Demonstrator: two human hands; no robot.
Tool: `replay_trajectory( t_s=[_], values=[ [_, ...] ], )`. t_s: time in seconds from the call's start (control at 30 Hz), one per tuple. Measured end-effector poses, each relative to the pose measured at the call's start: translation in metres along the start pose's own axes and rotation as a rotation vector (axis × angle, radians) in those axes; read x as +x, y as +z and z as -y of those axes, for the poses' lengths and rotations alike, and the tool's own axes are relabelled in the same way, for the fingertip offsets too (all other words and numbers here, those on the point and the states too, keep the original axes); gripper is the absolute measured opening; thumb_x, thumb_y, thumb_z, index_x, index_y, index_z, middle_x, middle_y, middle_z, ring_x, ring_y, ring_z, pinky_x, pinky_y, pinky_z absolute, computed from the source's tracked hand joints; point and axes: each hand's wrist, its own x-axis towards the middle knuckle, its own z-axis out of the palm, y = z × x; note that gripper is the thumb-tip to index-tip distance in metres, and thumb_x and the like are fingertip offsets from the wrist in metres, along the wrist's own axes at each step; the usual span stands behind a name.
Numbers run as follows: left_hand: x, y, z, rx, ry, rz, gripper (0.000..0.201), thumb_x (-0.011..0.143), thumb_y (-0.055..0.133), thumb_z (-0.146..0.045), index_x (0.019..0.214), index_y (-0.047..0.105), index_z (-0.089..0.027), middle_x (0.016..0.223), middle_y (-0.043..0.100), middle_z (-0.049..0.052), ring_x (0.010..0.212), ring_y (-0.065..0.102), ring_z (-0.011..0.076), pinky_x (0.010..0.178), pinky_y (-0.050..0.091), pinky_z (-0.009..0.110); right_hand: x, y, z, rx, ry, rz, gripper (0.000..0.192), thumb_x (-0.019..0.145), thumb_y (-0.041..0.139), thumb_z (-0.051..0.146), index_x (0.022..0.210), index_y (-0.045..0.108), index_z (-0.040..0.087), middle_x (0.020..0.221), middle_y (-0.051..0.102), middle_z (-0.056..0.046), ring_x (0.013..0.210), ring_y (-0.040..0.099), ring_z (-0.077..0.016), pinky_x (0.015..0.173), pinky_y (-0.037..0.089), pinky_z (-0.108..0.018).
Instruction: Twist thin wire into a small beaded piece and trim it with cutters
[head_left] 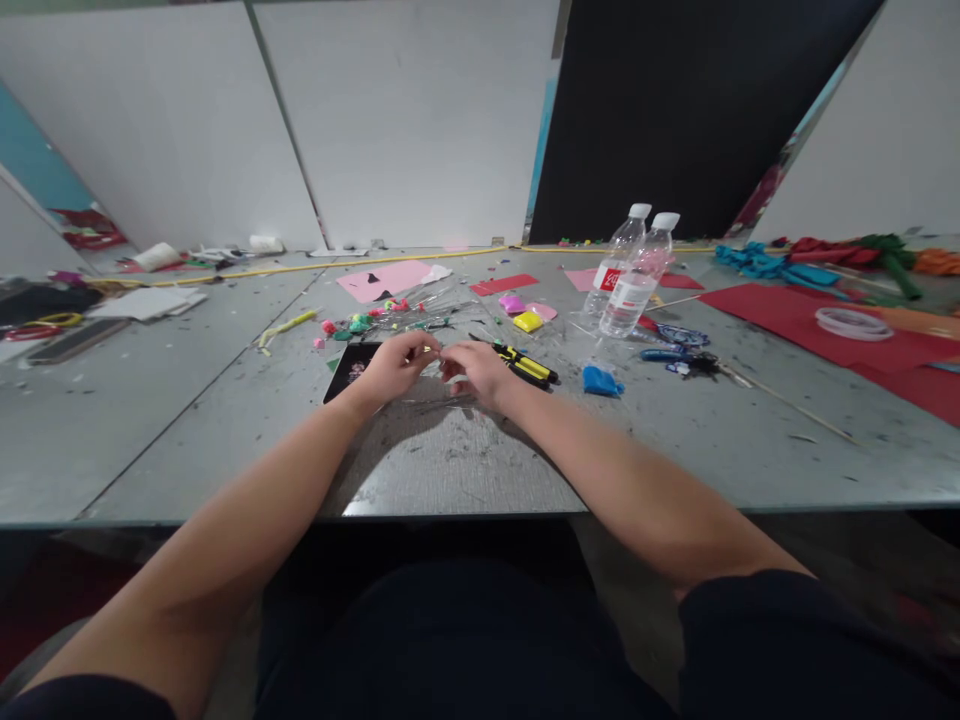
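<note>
Desk point(187, 420): grey, scuffed, littered with scraps; white panels behind | 2 water bottles point(630, 270) seen right | thin stem point(433, 350): small, yellowish, at desk centre, pinched between left hand point(394, 366) and right hand point(472, 368) | yellow-black pliers point(527, 366) just beside right hand.

Near the middle right of the frame we see two clear plastic water bottles point(634, 270) standing side by side on the grey table point(187, 420). Just left of them lie a yellow clay block point(527, 321) and a pink clay lump point(511, 303). A blue lump point(601, 381) sits lower, toward the centre right. At the far right we find red paper sheets point(795, 315) bearing a roll of clear tape point(853, 323). A pink paper sheet point(384, 281) lies at upper centre, a white stack of paper point(146, 302) at left.
</note>
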Motion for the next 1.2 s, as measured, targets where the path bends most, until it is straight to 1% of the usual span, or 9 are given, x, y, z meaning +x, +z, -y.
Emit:
replay_trajectory(
  t_s=[0.13,0.27,0.43,0.57,0.67,0.77,0.87,1.03,1.2],
  values=[
    [0.0,0.0,0.002,-0.021,0.026,-0.002,0.016,0.085,0.062,-0.033,0.083,0.068,-0.018,0.07,0.061,0.002,0.064,0.05,0.0152,0.063,0.038,0.029,-0.005,-0.008,0.007,0.098,0.055,0.153,0.017,0.071,0.075,0.029,0.071,0.063,0.017,0.075,0.059,-0.001,0.066,0.058,-0.0123,0.046,0.044,-0.021],
    [0.0,0.0,0.003,-0.028,0.02,-0.023,0.019,0.085,0.063,-0.036,0.082,0.068,-0.019,0.071,0.063,0.003,0.066,0.052,0.016,0.064,0.039,0.029,-0.006,-0.014,0.009,0.093,0.069,0.209,0.018,0.068,0.078,0.025,0.077,0.066,0.017,0.074,0.062,-0.001,0.071,0.061,-0.013,0.049,0.047,-0.021],
    [0.0,0.0,-0.001,-0.007,-0.007,-0.017,0.018,0.084,0.063,-0.036,0.08,0.066,-0.018,0.063,0.055,-0.001,0.061,0.045,0.0139,0.059,0.034,0.028,0.001,-0.013,-0.002,-0.088,-0.132,0.151,0.025,0.07,0.083,0.031,0.075,0.061,0.019,0.063,0.058,0.003,0.06,0.058,-0.012,0.048,0.048,-0.022],
    [0.001,0.002,-0.002,-0.062,-0.045,-0.008,0.021,0.084,0.063,-0.039,0.079,0.061,-0.019,0.062,0.049,-0.003,0.06,0.042,0.0135,0.058,0.033,0.028,0.004,-0.012,-0.007,-0.273,-0.266,0.067,0.028,0.078,0.079,0.037,0.075,0.056,0.022,0.056,0.054,0.005,0.05,0.054,-0.0118,0.049,0.047,-0.024],
    [0.001,0.002,-0.002,-0.112,-0.06,0.015,0.022,0.085,0.062,-0.04,0.079,0.058,-0.019,0.063,0.048,-0.003,0.06,0.042,0.0135,0.058,0.033,0.028,0.002,-0.013,-0.004,-0.403,-0.39,0.015,0.027,0.08,0.077,0.037,0.075,0.055,0.023,0.059,0.055,0.003,0.054,0.054,-0.0131,0.052,0.044,-0.025],
    [0.001,0.002,-0.003,-0.159,-0.091,0.021,0.02,0.087,0.062,-0.039,0.084,0.059,-0.019,0.063,0.05,-0.003,0.059,0.043,0.0132,0.057,0.032,0.027,0.0,-0.014,-0.001,-0.451,-0.487,-0.038,0.023,0.079,0.076,0.036,0.075,0.058,0.023,0.066,0.058,0.0,0.063,0.056,-0.0156,0.054,0.043,-0.025],
    [0.0,0.003,-0.003,-0.247,-0.139,0.02,0.019,0.087,0.063,-0.038,0.089,0.059,-0.02,0.062,0.053,-0.003,0.06,0.047,0.0138,0.059,0.036,0.027,-0.001,-0.012,0.001,-0.437,-0.49,-0.063,0.017,0.08,0.072,0.034,0.077,0.061,0.022,0.071,0.061,-0.001,0.065,0.057,-0.0155,0.055,0.044,-0.025],
    [0.001,0.006,-0.006,-0.374,-0.159,0.023,0.014,0.087,0.063,-0.033,0.086,0.057,-0.02,0.065,0.058,-0.002,0.065,0.054,0.0139,0.066,0.044,0.028,-0.001,-0.009,0.002,-0.388,-0.375,-0.054,0.009,0.081,0.064,0.029,0.08,0.06,0.021,0.069,0.061,0.002,0.054,0.053,-0.0109,0.054,0.044,-0.024],
    [0.0,0.005,-0.01,-0.331,-0.144,0.001,0.01,0.085,0.064,-0.026,0.08,0.06,-0.019,0.066,0.059,-0.001,0.064,0.055,0.012,0.064,0.044,0.028,0.001,-0.011,0.003,-0.503,-0.483,-0.113,0.002,0.076,0.063,0.02,0.077,0.062,0.019,0.073,0.066,0.0,0.068,0.058,-0.0131,0.069,0.047,-0.026]
  ],
)
